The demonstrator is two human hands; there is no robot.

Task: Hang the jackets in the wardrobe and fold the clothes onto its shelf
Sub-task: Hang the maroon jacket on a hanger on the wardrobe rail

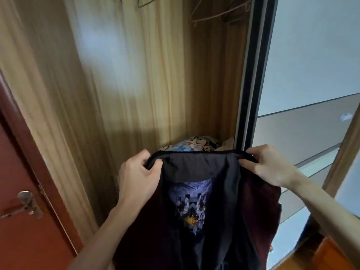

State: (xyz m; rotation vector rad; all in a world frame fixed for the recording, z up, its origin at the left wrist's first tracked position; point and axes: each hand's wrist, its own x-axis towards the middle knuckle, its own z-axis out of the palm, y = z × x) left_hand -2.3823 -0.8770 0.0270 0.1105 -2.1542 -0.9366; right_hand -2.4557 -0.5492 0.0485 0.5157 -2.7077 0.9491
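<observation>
A dark jacket [196, 221] (maroon outside, grey lining, a purple printed patch inside) hangs spread open by its black collar edge in front of the open wooden wardrobe [136, 84]. Patterned clothes [196, 144] lie bundled low inside, and bare hangers [220, 13] hang above.

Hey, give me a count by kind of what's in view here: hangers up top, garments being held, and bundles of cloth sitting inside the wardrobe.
Hangers: 2, a pink hanger and a dark wire hanger, cut off by the frame edge
Held garments: 1, a dark jacket, gripped by the left hand and right hand
Cloth bundles: 2, a cartoon-print bundle and a beige cloth
Total: 5
</observation>
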